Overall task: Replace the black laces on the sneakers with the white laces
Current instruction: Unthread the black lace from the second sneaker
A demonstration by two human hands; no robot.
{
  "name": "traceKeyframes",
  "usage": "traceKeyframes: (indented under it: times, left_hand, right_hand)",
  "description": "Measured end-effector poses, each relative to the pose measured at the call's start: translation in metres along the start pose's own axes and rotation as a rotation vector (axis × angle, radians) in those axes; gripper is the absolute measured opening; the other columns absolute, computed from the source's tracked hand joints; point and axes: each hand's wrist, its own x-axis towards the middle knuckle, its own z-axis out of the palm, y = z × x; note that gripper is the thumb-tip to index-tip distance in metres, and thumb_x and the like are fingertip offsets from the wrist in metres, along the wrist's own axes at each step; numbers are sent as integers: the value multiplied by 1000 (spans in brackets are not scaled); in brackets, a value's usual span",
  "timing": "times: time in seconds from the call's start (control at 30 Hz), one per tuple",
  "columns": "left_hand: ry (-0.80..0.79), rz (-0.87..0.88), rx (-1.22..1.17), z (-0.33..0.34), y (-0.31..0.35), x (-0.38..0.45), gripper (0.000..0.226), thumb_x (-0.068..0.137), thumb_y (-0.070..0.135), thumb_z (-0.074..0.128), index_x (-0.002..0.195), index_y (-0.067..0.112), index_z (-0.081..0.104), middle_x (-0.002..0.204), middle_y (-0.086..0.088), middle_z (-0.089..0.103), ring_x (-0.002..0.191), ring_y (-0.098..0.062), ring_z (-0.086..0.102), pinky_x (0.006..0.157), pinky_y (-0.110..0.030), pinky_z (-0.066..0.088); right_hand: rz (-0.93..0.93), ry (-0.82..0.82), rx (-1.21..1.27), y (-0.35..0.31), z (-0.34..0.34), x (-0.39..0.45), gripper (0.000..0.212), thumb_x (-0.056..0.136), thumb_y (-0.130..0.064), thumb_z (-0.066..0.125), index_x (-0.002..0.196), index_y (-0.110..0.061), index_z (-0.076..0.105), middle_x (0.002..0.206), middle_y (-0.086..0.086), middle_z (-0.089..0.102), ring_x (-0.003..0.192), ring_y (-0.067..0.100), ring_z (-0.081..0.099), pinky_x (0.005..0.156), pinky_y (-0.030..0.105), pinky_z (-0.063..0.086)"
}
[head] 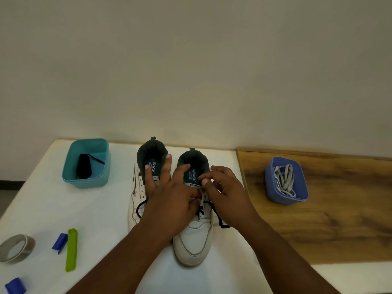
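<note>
On the white table (pixel 95 209), two sneakers (pixel 193 240), left hand (pixel 169 198) fingers spread, right hand (pixel 227 196) pinching one black lace (pixel 218 217).

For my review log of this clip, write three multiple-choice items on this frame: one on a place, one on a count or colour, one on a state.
1. Where do the white laces lie?
A. In the purple tub on the wooden board
B. In the teal tub
C. Threaded in the left sneaker

2. How many plastic tubs are on the surface?
A. One
B. Two
C. Three

3. What is the state of the right sneaker?
A. Fully laced in white
B. Without any lace
C. Black lace partly in its eyelets

Answers: 1 A, the white bundle sits in the purple tub at right. 2 B, only that one and the teal tub, which holds a black bundle. 3 C, the black lace crosses the lower eyelets and trails loose while the left hand and right hand work at the tongue.
</note>
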Motion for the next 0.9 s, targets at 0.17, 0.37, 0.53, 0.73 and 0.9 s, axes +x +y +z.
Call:
traceKeyframes:
  times: [0.17,0.37,0.53,0.73,0.9]
  left_hand:
    - [-12,35,61,2,-3,1,32,80,53,45,77,39,73,127,10,57,147,-29,26,116,-69,4]
    - [67,-84,-1,-4,1,-1,36,80,44,38,89,35,72,137,4,53,147,-33,27,117,-67,6]
    - [-34,75,13,6,-2,-2,31,87,54,43,92,44,72,150,4,44,153,-34,12,117,-68,4]
    - [248,-292,-89,-18,-6,-2,16,94,34,53,95,32,69,135,5,51,147,-28,24,116,-65,9]
    - [145,-181,-216,-8,-8,-1,35,85,33,53,117,41,63,157,-1,34,154,-30,4,118,-65,1]
  right_hand:
    - [-3,-13,-47,-1,2,1,5,97,-31,62,94,-34,65,129,-15,52,124,-3,48,99,21,44]
    - [3,58,-20,-1,0,0,14,95,-19,62,101,-31,65,114,-13,56,104,3,56,90,20,49]
    - [-22,42,-32,2,1,0,13,97,-27,62,108,-32,65,116,-14,56,109,3,55,96,29,52]
    - [6,33,-42,2,0,1,13,97,-28,62,108,-35,64,117,-16,55,106,0,54,91,22,48]
    - [25,32,-26,2,1,2,13,98,-29,62,109,-35,64,119,-15,55,110,1,55,97,26,50]
